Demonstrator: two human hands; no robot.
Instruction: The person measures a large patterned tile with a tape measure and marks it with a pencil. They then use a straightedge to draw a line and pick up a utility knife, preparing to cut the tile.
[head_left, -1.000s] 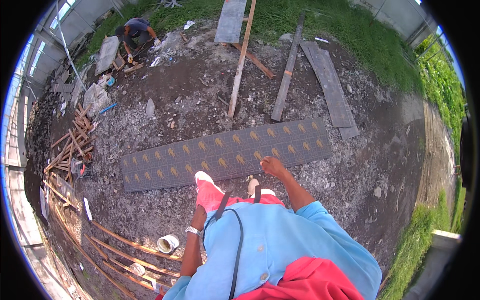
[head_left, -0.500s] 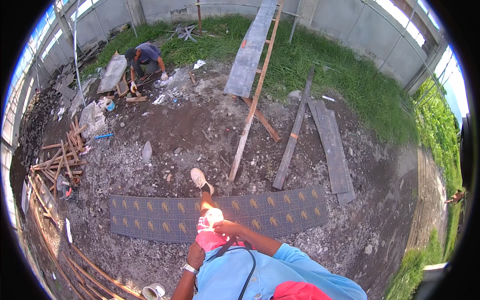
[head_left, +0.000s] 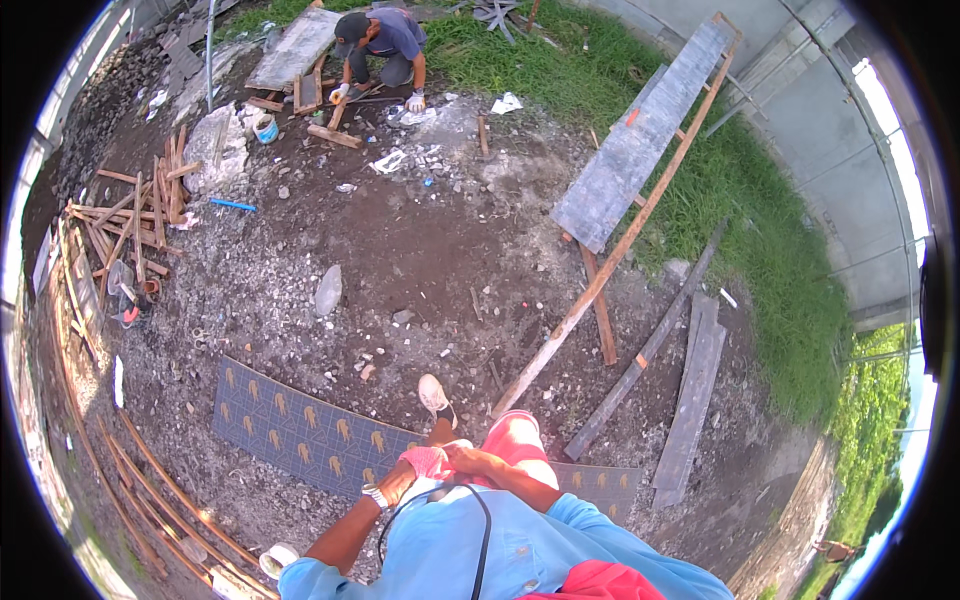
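above the patterned mat [head_left: 300,435] on rubble, left hand [head_left: 425,461] in a pink glove and bare right hand [head_left: 468,460] meet at the raised knee [head_left: 515,440], right fingers gripping the glove, left grip unclear.

Both hands meeting at the waist: left hand [head_left: 425,461] in a pink glove [head_left: 421,458], right hand [head_left: 466,459] bare, touching it. Below, a patterned blue mat [head_left: 290,432] on rubble; farther off, a crouching person [head_left: 383,40] among planks.

A long patterned dark mat [head_left: 300,435] lies on the gravel ground [head_left: 420,250] before the person's hands. Right of it rest weathered wooden planks [head_left: 690,400]; far behind, a crouching person [head_left: 383,45] works among scrap timber.
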